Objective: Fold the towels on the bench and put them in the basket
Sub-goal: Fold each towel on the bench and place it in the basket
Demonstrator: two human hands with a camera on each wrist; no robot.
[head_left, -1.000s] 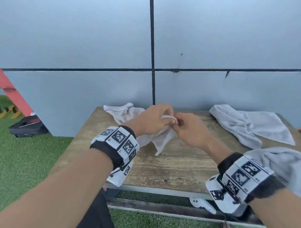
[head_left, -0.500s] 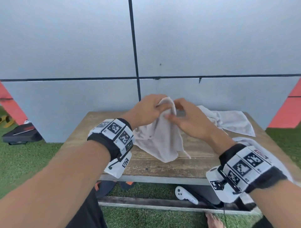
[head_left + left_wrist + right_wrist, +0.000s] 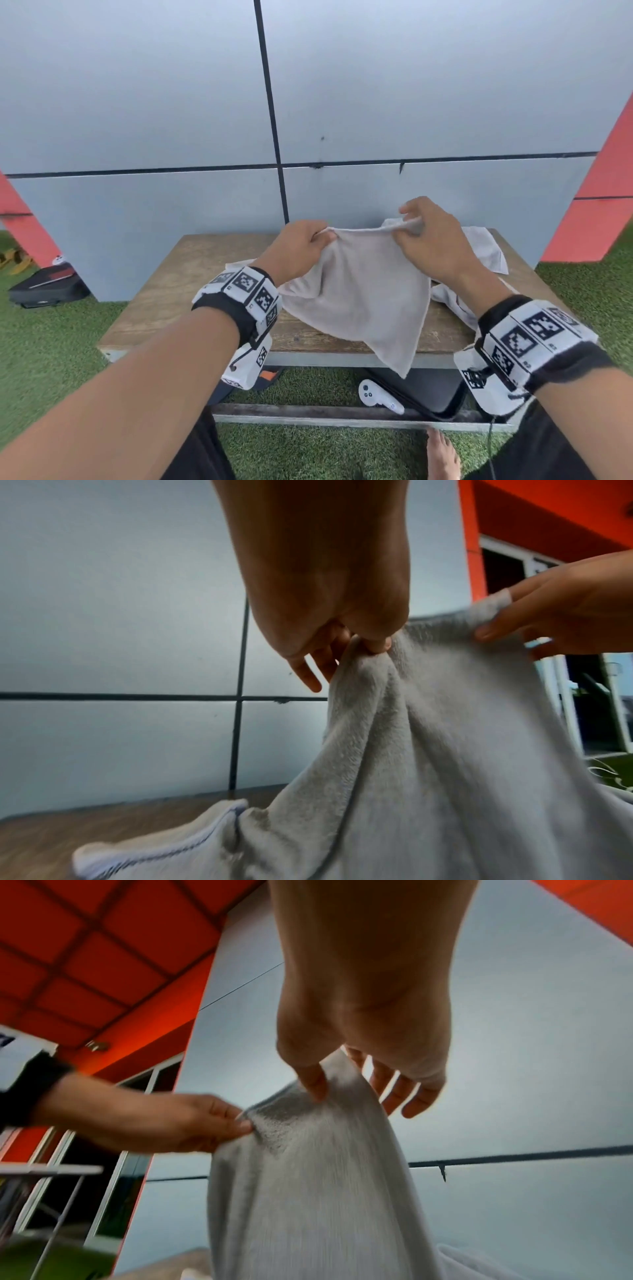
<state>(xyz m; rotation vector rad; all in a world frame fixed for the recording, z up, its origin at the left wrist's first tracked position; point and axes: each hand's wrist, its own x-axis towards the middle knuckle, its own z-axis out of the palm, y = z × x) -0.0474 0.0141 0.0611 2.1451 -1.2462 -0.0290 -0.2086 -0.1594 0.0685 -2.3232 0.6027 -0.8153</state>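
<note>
Left hand [image 3: 301,248]: raised ahead of the chest, thumb and forefinger pinched on cloth, remaining fingers loosely extended. Right hand [image 3: 426,236]: held level beside it, slightly apart, thumb pinched likewise. Both forearms extended forward; marker-patterned bands worn at both wrists.

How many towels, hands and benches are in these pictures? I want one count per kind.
Towels: 3 (held towel, far towel, near-right towel)
Hands: 2 (left hand, right hand, both pinching the held towel)
Benches: 1 (bench)
Total: 6
</note>
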